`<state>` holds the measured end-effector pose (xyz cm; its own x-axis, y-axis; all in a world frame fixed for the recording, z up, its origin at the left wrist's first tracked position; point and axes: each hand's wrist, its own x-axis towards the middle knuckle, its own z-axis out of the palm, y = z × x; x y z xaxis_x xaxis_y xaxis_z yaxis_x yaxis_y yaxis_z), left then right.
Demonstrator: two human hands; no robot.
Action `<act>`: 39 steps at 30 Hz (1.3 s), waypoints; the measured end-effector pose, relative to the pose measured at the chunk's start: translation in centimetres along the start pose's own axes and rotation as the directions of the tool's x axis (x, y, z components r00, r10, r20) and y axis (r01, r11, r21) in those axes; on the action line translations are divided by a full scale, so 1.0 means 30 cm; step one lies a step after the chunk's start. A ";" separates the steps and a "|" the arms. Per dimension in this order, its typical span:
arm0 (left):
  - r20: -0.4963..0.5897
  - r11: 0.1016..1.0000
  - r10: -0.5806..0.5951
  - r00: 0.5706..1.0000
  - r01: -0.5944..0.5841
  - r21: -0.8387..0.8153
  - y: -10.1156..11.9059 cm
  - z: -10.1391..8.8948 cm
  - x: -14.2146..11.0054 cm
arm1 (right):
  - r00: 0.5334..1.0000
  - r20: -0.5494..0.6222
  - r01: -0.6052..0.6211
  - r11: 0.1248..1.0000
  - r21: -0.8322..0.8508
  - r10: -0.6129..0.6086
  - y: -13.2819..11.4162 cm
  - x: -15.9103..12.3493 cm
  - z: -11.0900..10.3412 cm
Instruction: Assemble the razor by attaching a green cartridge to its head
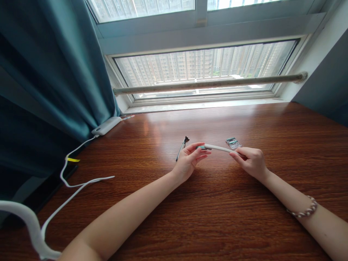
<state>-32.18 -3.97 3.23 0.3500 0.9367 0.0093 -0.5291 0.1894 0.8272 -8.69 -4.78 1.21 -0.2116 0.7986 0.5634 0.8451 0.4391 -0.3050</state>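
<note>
Above the middle of the table, my right hand (251, 161) is closed round the right end of a slim, slightly curved white razor handle (219, 148). The fingers of my left hand (189, 159) pinch a small teal-and-dark razor head (201, 148) at the handle's left end. Whether head and handle are joined cannot be made out. Just beyond my left hand lies a second razor (182, 148), silver and black, partly hidden by the hand. Behind my right hand a clear plastic pack (233, 142) holds teal-and-dark pieces that look like razor heads.
A white power strip or adapter (106, 125) lies at the table's back left, with a white cable (63, 170) bearing a yellow tag. A thick white curved tube (25, 214) stands at the lower left. Blue curtain (59, 65) hangs on the left; a rail (206, 85) crosses the window behind.
</note>
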 end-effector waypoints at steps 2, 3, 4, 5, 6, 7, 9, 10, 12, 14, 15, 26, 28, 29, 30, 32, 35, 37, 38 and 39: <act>-0.002 1.000 0.000 1.000 0.000 -0.017 0.001 0.002 0.000 | 1.000 0.000 0.013 1.000 0.004 -0.013 -0.001 0.000 -0.001; -0.002 1.000 -0.002 1.000 0.002 -0.023 0.001 0.003 0.000 | 1.000 0.002 0.018 1.000 0.006 -0.018 -0.001 0.000 -0.002; -0.002 1.000 -0.007 1.000 0.007 -0.028 0.000 0.002 0.000 | 1.000 0.007 0.020 1.000 0.010 -0.020 -0.002 0.000 -0.003; -0.001 0.999 -0.010 1.000 0.010 -0.032 0.000 0.001 0.001 | 1.000 0.012 0.023 1.000 0.014 -0.023 -0.002 0.001 -0.003; 0.000 0.999 -0.011 1.000 0.011 -0.034 -0.001 -0.001 0.001 | 1.000 0.015 0.022 1.000 0.017 -0.022 -0.003 0.001 -0.004; 0.002 0.999 -0.010 1.000 0.010 -0.034 -0.002 -0.003 0.002 | 1.000 0.019 0.020 1.000 0.021 -0.021 -0.003 0.001 -0.004; 0.003 1.000 -0.005 1.000 0.006 -0.030 -0.004 -0.007 0.005 | 0.999 0.027 0.020 0.999 0.028 -0.021 -0.004 0.002 -0.004; -0.003 1.000 -0.003 1.000 0.003 -0.028 -0.005 -0.009 0.007 | 0.999 0.034 0.024 0.999 0.032 -0.025 -0.004 0.002 -0.004; -0.027 1.000 -0.002 1.000 0.001 -0.026 -0.007 -0.012 0.010 | 0.998 0.043 0.033 0.999 0.040 -0.035 -0.004 0.001 -0.004; -0.052 1.000 -0.016 0.999 0.015 -0.019 -0.007 -0.013 0.011 | 0.998 0.046 0.043 0.998 0.046 -0.045 -0.005 0.000 -0.003; -0.060 0.999 -0.031 0.998 0.031 -0.013 -0.007 -0.013 0.011 | 0.998 0.044 0.047 0.998 0.049 -0.049 -0.005 0.000 -0.003; 0.074 0.980 -0.152 0.986 0.160 -0.122 -0.002 -0.011 0.011 | 0.997 0.013 0.071 0.997 0.043 -0.071 -0.011 0.004 -0.003; 0.087 0.980 -0.158 0.984 0.167 -0.107 -0.003 -0.011 0.010 | 0.999 -0.010 0.048 0.998 0.030 -0.048 -0.010 0.003 -0.002; 0.093 0.980 -0.161 0.983 0.170 -0.103 -0.003 -0.010 0.009 | 0.999 -0.018 0.039 0.999 0.027 -0.039 -0.010 0.003 -0.002; 0.102 0.980 -0.165 0.981 0.175 -0.100 -0.004 -0.010 0.008 | 0.999 -0.018 0.038 0.999 0.029 -0.038 -0.010 0.003 -0.001; 0.120 0.980 -0.165 0.979 0.177 -0.095 -0.005 -0.009 0.007 | 0.999 0.000 0.048 0.998 0.033 -0.049 -0.008 0.002 0.000; 0.143 0.982 -0.150 0.978 0.164 -0.094 -0.007 -0.008 0.007 | 1.000 0.000 0.032 0.999 0.003 -0.032 -0.006 0.002 0.003; 0.145 0.983 -0.140 0.979 0.155 -0.096 -0.008 -0.007 0.007 | 1.000 -0.027 -0.002 1.000 -0.024 0.001 -0.003 0.002 0.006; 0.145 0.983 -0.143 0.979 0.157 -0.093 -0.008 -0.006 0.007 | 1.000 -0.031 -0.007 1.000 -0.024 0.006 -0.002 0.002 0.007; 0.143 0.983 -0.147 0.979 0.160 -0.090 -0.008 -0.006 0.007 | 1.000 -0.024 -0.001 1.000 -0.017 0.001 0.000 0.002 0.008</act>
<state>-32.11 -3.77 2.93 0.5307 0.8470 -0.0319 -0.5337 0.3631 0.7638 -8.82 -4.65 1.07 -0.1990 0.7887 0.5817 0.8534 0.4313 -0.2929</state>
